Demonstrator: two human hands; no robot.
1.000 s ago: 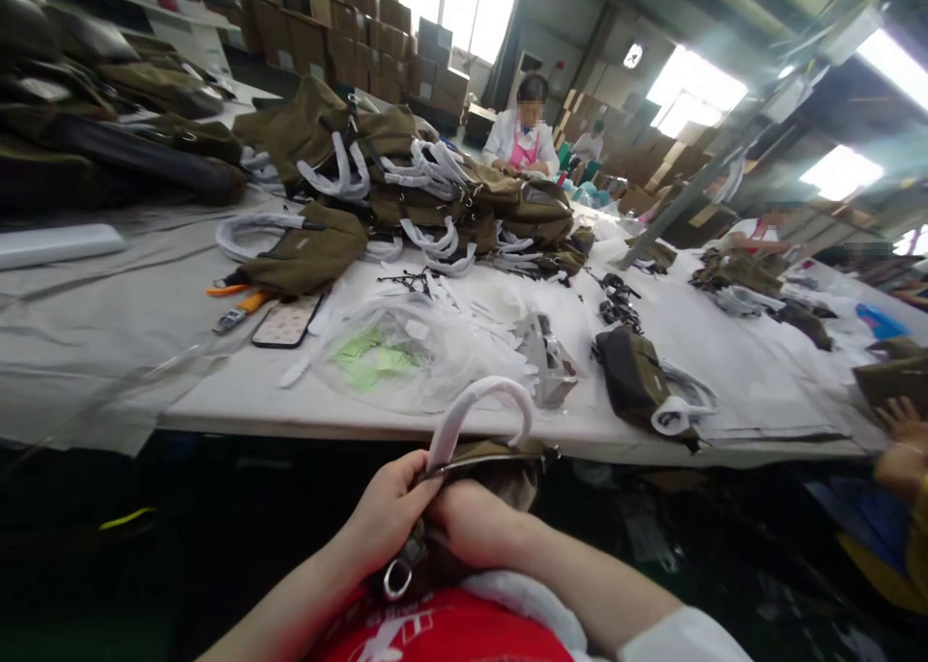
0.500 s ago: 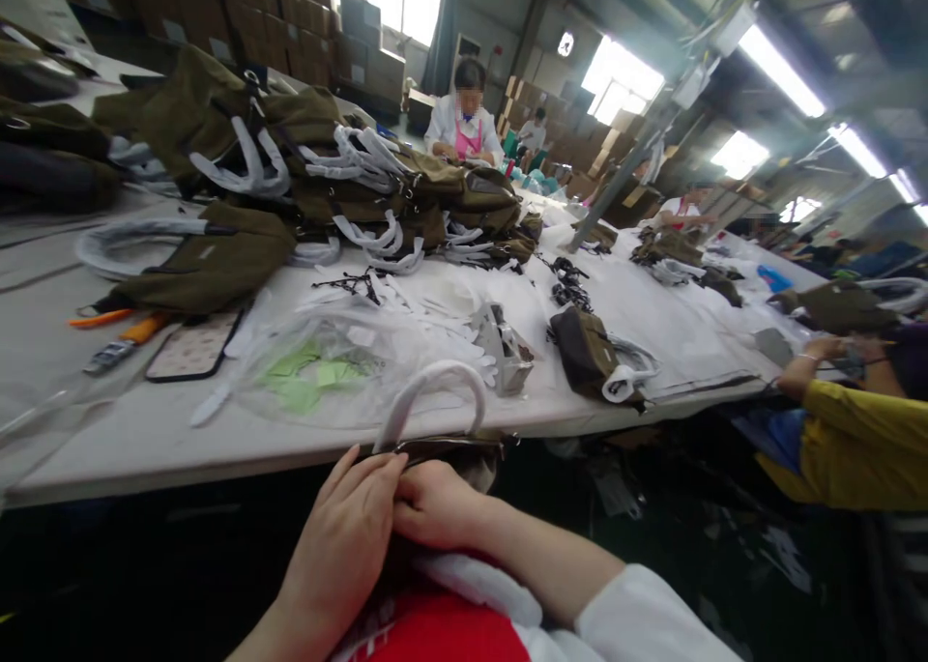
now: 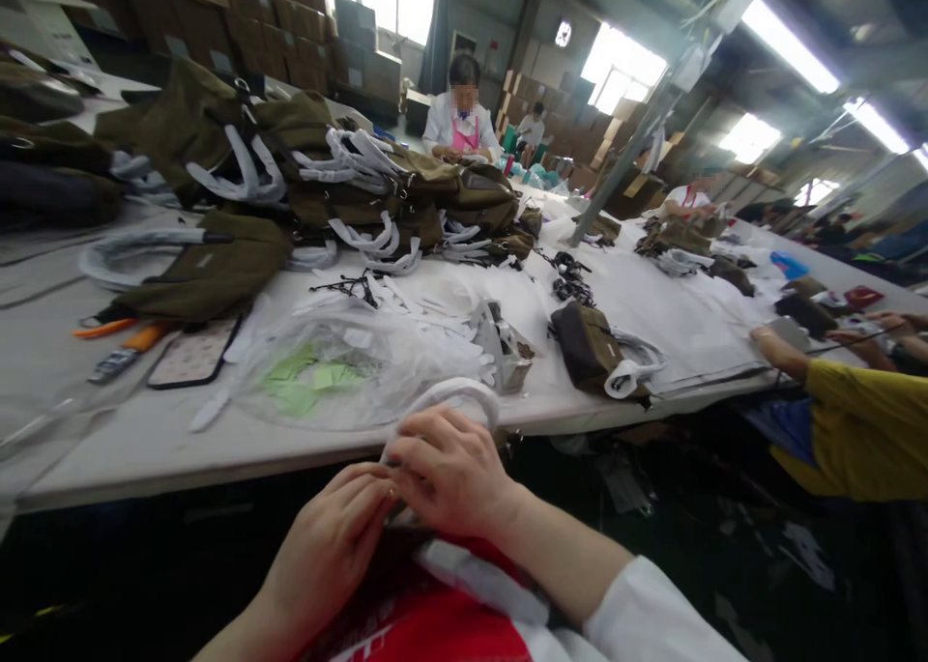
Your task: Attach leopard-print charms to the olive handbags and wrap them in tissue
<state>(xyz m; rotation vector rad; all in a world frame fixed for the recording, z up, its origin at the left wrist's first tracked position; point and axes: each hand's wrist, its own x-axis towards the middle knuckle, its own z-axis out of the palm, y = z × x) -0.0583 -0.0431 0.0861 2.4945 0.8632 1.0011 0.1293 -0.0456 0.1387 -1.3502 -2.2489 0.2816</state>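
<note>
A handbag's white-wrapped handle (image 3: 471, 391) rises just beyond my hands at the table edge, and most of its dark olive body is hidden below them. My left hand (image 3: 330, 532) is closed at the bag's near left side, with thumb and fingertips pressed together. Against those fingertips, my right hand (image 3: 453, 469) is curled over the top of the bag at the handle's base. Any small part pinched between the two hands is hidden. Another white-wrapped handle seems to lie across my lap (image 3: 482, 580), under my right forearm.
Olive bags (image 3: 311, 179) are heaped at the back left. Nearer are a phone (image 3: 195, 353), an orange-handled cutter (image 3: 130, 348), a clear plastic bag with green slips (image 3: 311, 382), a metal dispenser (image 3: 504, 343) and a small bag (image 3: 591, 348). A co-worker's yellow sleeve (image 3: 862, 425) is at right.
My right hand has lifted from beside the left hand to over the bag's top, and its fingers have loosened from a fist. The co-worker's arms at right have shifted.
</note>
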